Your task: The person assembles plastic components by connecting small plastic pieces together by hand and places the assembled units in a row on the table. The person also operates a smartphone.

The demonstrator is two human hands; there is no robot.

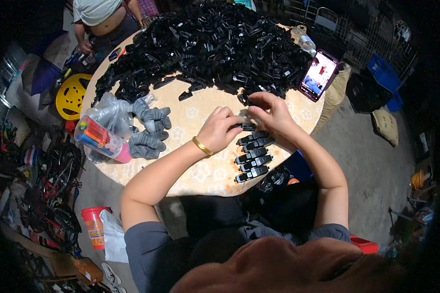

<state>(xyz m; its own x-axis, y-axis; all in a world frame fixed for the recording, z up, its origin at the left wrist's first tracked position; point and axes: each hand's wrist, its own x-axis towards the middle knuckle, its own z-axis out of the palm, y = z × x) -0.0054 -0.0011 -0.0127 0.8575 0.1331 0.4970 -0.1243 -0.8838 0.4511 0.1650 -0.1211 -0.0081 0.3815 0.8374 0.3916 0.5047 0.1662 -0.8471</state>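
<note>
My left hand (218, 129) is closed, thumb and forefinger on a small black plastic clip-like part (246, 126) at the far end of a row. My right hand (275, 115) is just beyond it, thumb and forefinger spread apart. Its forefinger tip is beside a loose black part (243, 99) at the near edge of the heap; whether they touch is unclear. Several similar black parts (252, 163) lie side by side in a row toward me. The big heap of black parts (205, 44) covers the far half of the round table (190, 115).
Grey gloves (149, 129), a clear plastic bag (111, 115) and a pink-based jar of coloured pens (102, 140) sit at the left. A lit phone (319, 75) and a clear bottle (306, 44) stand at the right edge. Another person (102, 24) is at the far left.
</note>
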